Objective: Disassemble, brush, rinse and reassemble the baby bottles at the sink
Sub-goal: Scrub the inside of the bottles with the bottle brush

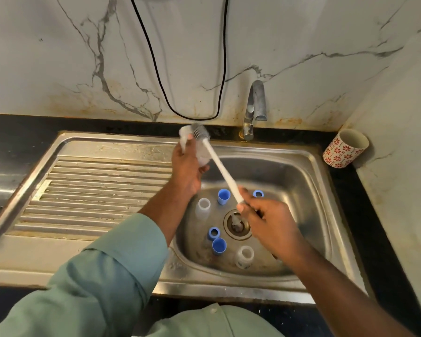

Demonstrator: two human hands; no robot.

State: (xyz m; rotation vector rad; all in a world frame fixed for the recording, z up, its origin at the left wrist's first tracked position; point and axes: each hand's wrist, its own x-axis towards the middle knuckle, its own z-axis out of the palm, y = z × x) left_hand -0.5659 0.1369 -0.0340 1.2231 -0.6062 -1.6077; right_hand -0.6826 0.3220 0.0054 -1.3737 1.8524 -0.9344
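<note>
My left hand point(186, 170) grips a clear baby bottle point(203, 158) above the sink's left rim, tilted toward the wall. My right hand point(270, 221) holds the white handle of a bottle brush point(220, 166); its grey bristle head point(199, 131) sits at the bottle's far end. In the sink basin point(299, 181) stand two more clear bottles point(203, 207) point(244, 256). Blue caps point(223, 196) point(219, 246) and blue rings point(213, 233) point(258, 193) lie around the drain point(237, 224).
A metal tap point(254, 108) rises behind the basin. The ribbed drainboard point(95, 190) lies to the left. A red-patterned cup point(345, 148) stands on the black counter at the right. A black cable point(161, 81) hangs down the marble wall.
</note>
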